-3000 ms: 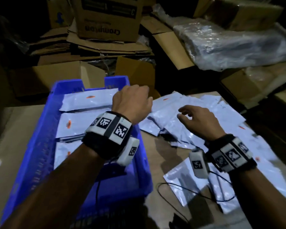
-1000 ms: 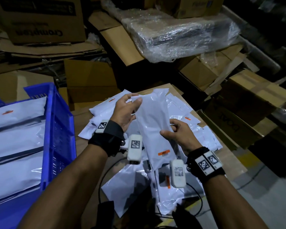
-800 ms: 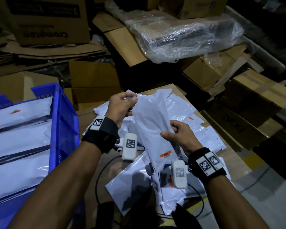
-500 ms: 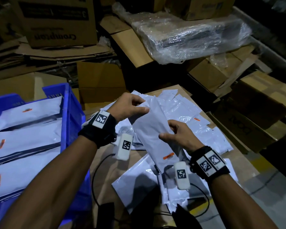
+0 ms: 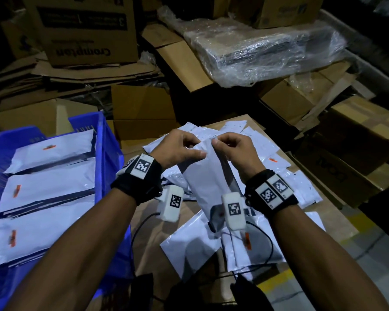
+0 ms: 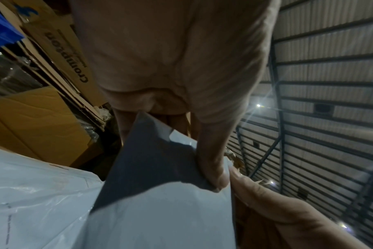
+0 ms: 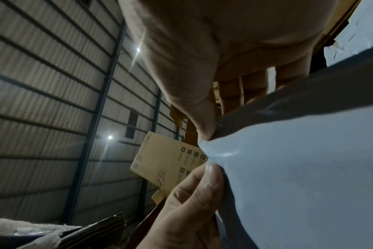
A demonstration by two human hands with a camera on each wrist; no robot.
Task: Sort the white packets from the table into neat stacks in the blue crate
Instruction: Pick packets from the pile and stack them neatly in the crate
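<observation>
Both hands held one white packet (image 5: 208,176) up over the worktop (image 5: 153,250), just right of the blue crate (image 5: 108,153). Left hand (image 5: 177,151) pinched its far top edge, thumb on the near face; right hand (image 5: 236,151) pinched the same edge beside it. Loose packets (image 5: 290,185) lay under and right. Crate held three stacks (image 5: 47,189), orange labels up.
</observation>
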